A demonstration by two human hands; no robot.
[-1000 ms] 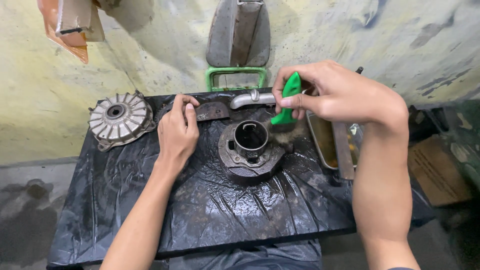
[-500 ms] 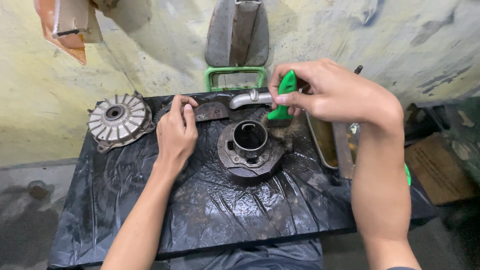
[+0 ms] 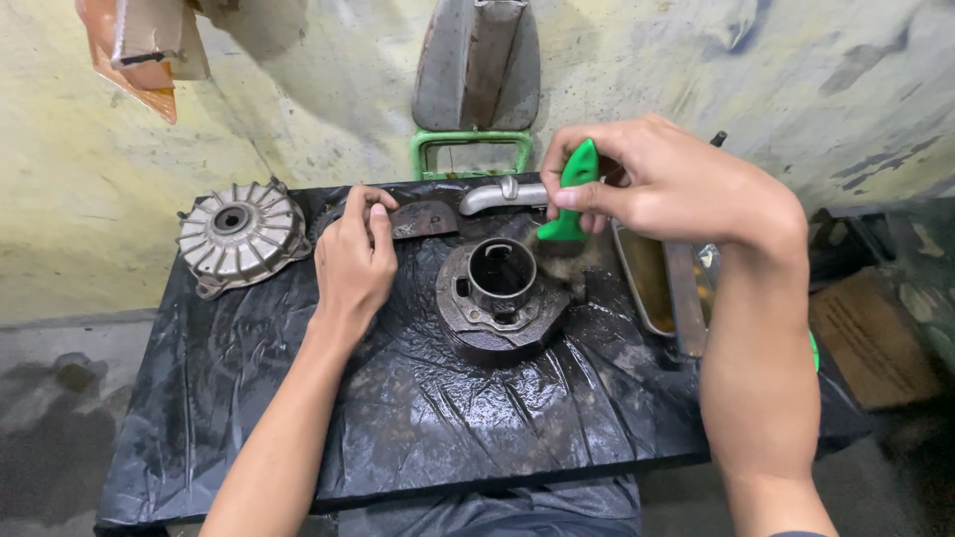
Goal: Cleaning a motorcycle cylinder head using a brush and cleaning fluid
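**Brushing a greasy round part on a black-covered tabletop**

Far left on the tabletop (image 3: 298,438), which is wrapped in wet black plastic sheet: a finned grey metal hub (image 3: 239,234), lying flat, well apart from the work; nothing touching it.

Left hand (image 3: 353,259) next; palm down, fingers (image 3: 368,204) curled loosely over the end of a flat dark metal piece (image 3: 423,219) near the back edge; it presses rather than grips, nothing lifted.

Centre: the round dark metal part (image 3: 502,303), a ring with a raised open sleeve in the middle, sits flat on the sheet, oily; behind it a curved grey pipe (image 3: 502,194) lies along the back edge, and past that a green frame (image 3: 473,149) and a grey seat-like panel (image 3: 477,65) lean on the wall.

Right hand (image 3: 667,184) above and to the right of the part; fingers (image 3: 597,194) closed tight around a green-handled brush (image 3: 572,189), bristles down at the part's upper right rim, touching or just off it, blurred so cannot tell which.

Right of that: a shallow metal tray (image 3: 647,273) with yellowish liquid, just beside the part; cardboard (image 3: 875,338) on the floor further right.

Judgement on doing it well: short strokes around the rim and into the sleeve; the left hand would serve better on the part itself to stop it sliding on slick plastic; re-wet the bristles at the tray; avoid flicking grime.
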